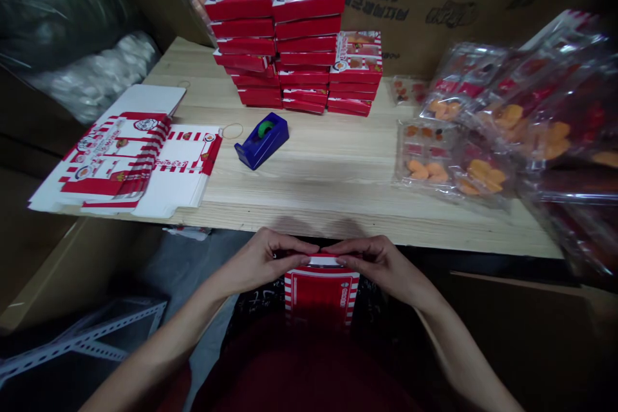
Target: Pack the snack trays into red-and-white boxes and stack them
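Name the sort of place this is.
Probably a packing workspace: stacked red-and-white cardboard boxes, a blue tape dispenser and clear plastic packets with orange pieces share a pale wooden table.

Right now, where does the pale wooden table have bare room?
Bare wood lies between the blue tape dispenser and the clear plastic packets, in front of the stacked red boxes. The right end is crowded with packets, the left with flat printed cartons.

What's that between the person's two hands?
The head view shows a red-and-white box there; the left hand and right hand pinch its top end, either side of a white strip.
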Available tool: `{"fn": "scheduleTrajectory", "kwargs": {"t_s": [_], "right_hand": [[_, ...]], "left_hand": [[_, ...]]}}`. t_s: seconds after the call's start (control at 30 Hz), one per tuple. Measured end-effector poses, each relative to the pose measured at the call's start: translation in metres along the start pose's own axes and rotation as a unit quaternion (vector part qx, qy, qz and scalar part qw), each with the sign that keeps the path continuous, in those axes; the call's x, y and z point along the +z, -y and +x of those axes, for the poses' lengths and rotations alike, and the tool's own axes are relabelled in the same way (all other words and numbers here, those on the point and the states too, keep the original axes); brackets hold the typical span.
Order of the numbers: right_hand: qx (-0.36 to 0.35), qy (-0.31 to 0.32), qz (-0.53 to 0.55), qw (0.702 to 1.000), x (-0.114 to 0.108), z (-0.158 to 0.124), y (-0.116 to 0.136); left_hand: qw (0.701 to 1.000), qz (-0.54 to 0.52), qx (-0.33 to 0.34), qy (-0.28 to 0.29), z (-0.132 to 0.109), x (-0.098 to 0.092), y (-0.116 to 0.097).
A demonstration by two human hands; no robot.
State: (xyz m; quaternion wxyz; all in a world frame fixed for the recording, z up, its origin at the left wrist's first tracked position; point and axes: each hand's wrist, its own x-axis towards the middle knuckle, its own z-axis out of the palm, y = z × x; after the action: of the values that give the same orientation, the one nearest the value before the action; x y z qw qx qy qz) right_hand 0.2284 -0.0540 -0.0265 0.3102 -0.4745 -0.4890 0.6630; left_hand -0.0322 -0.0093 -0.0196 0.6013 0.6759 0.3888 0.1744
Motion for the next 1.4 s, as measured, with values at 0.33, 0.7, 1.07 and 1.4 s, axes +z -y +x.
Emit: {"fn": "scheduleTrajectory", "kwargs": {"t_s": [0.33, 0.7, 1.07, 1.4], "right_hand": [[0.032, -0.013, 0.132, 0.991, 0.008, -0.012, -0.016], [-0.028, -0.001, -0.017, 0.999, 0.021, 0.001, 0.008], [-0.138, -0.041, -0.083, 0.986, 0.02, -0.021, -0.027], [-0.147, -0.038, -0.084, 0.985, 0.022, -0.016, -0.028]], "left_hand": [[0.999, -0.038, 0.007, 0.022, -0.008, 0.005, -0.002], [0.994, -0.104, 0.017, 0.011, -0.005, 0.021, -0.015], [0.995, -0.088, -0.013, -0.04, -0.002, 0.02, -0.005], [0.996, 0.04, 0.054, -0.052, 0.004, 0.024, -0.014]]}}
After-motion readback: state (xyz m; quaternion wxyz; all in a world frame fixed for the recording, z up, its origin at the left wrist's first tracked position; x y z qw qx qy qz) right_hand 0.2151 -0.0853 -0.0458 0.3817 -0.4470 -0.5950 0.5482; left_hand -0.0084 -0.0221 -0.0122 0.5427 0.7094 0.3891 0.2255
